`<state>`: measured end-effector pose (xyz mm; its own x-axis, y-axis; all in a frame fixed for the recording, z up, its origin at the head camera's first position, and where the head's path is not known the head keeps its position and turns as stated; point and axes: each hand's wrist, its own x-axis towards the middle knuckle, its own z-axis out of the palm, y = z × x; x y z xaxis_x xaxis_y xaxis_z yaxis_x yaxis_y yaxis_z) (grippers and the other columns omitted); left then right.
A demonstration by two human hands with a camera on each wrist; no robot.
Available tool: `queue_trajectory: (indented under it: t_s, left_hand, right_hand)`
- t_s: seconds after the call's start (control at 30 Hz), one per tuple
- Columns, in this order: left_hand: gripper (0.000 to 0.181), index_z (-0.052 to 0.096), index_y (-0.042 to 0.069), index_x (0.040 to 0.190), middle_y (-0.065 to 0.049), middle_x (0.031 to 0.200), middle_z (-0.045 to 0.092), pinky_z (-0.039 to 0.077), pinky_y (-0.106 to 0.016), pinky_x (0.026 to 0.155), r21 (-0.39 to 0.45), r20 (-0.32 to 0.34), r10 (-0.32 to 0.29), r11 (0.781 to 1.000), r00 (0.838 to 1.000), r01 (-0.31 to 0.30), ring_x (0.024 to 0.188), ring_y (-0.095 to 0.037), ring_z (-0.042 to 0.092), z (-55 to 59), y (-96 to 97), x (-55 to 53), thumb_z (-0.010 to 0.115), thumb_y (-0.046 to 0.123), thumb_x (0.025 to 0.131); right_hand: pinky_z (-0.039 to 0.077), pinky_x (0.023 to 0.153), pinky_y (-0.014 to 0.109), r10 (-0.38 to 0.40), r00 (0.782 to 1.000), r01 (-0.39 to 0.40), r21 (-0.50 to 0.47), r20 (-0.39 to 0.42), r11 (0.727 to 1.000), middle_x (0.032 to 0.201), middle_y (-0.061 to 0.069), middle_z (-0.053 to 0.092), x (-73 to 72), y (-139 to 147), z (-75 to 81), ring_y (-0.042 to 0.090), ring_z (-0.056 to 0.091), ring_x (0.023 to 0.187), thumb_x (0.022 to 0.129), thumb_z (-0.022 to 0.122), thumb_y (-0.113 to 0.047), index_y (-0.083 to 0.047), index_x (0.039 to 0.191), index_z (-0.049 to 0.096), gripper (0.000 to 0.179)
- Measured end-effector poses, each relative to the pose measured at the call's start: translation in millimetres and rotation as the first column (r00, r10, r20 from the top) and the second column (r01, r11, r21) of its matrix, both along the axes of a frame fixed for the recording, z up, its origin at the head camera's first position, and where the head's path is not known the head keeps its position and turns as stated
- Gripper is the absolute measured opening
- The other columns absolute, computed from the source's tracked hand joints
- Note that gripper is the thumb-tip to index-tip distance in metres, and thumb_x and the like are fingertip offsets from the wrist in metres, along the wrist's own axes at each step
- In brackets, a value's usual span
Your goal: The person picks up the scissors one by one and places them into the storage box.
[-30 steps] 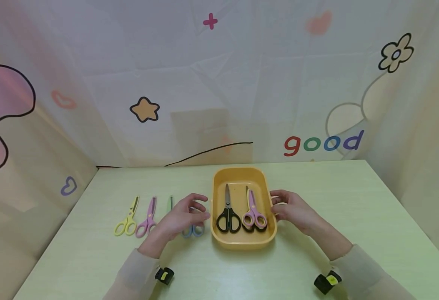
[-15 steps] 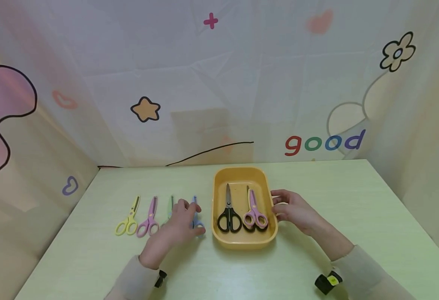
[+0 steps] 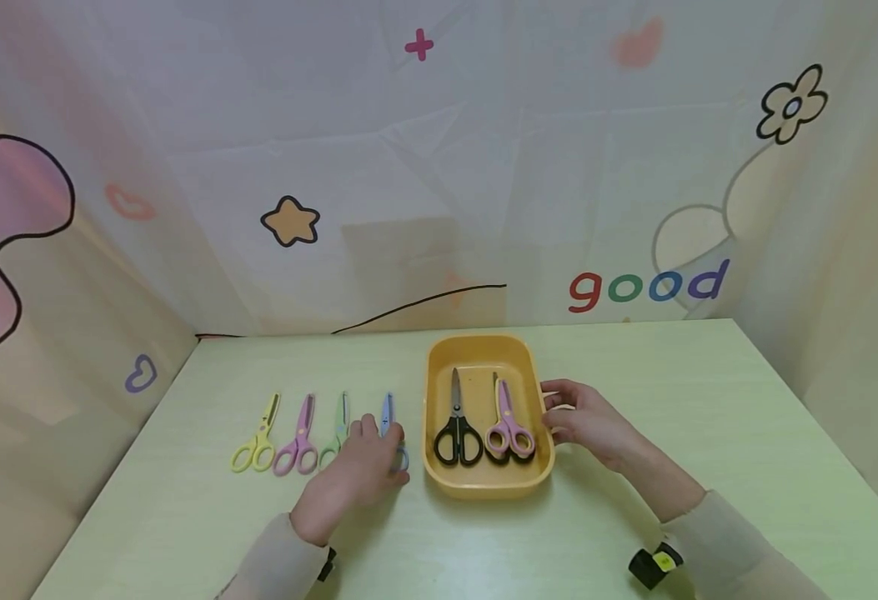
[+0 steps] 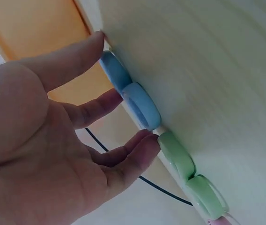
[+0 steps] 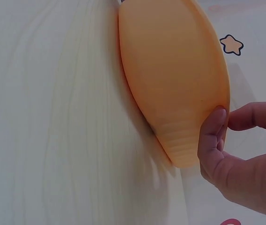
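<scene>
My left hand (image 3: 363, 467) is over the handles of the blue scissors (image 3: 387, 410) on the table. In the left wrist view, the thumb and a finger lie on either side of the blue handles (image 4: 144, 108), and the other fingers stretch toward the green handles (image 4: 177, 154). No firm grip shows there. At the yellow tray (image 3: 484, 488), my right hand (image 3: 596, 421) holds the right rim with bent fingers; the right wrist view has its fingertips on the tray's edge and outer wall. Inside the tray lie black-handled scissors (image 3: 458, 442) and pink scissors (image 3: 509, 433) on top of others.
Left of the blue pair, green scissors (image 3: 342, 417), pink scissors (image 3: 302, 442) and yellow scissors (image 3: 262, 442) lie in a row on the table (image 3: 634, 358). A printed curtain (image 3: 439, 167) hangs behind the table and along both sides.
My left hand has moved from beside the tray to the left and down onto the blue scissors. The right hand stays at the tray's rim.
</scene>
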<state>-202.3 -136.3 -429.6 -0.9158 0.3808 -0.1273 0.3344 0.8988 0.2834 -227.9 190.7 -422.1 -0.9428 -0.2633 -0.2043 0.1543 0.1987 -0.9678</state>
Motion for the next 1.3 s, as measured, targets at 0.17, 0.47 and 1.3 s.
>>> queue_trajectory:
  t_s: [0.17,0.47,1.3]
  left_hand:
    - [0.034,0.054,0.005,0.114,-0.023,0.104,0.045,0.050,-0.051,0.080,-0.006,0.017,0.008,1.000,1.000,-0.007,0.099,-0.038,0.046,-0.1,2.5,-1.2,0.077,0.021,0.094]
    - [0.028,0.055,0.008,0.103,-0.022,0.098,0.048,0.050,-0.051,0.075,-0.016,-0.008,0.014,1.000,1.000,-0.014,0.096,-0.039,0.050,-1.6,6.6,-4.2,0.076,0.016,0.087]
    - [0.042,0.056,0.011,0.103,-0.021,0.102,0.046,0.045,-0.053,0.082,0.091,-0.073,0.196,0.978,0.978,-0.189,0.100,-0.041,0.048,9.8,8.1,-13.0,0.084,0.028,0.076]
  right_hand:
    - [0.060,0.077,0.030,0.004,1.000,-0.004,0.008,-0.008,1.000,0.124,0.025,0.046,0.8,0.5,0.2,0.027,0.058,0.097,0.095,0.059,0.000,0.013,0.148,0.035,0.060]
    - [0.060,0.077,0.031,0.002,1.000,-0.002,0.022,-0.005,1.000,0.125,0.026,0.046,-0.1,1.1,-2.1,0.027,0.057,0.098,0.096,0.058,0.000,0.012,0.148,0.035,0.059]
    - [0.061,0.078,0.037,-0.003,1.000,0.002,0.014,0.015,1.000,0.128,0.025,0.044,1.5,0.1,-1.1,0.031,0.058,0.101,0.097,0.058,-0.002,0.009,0.150,0.034,0.059]
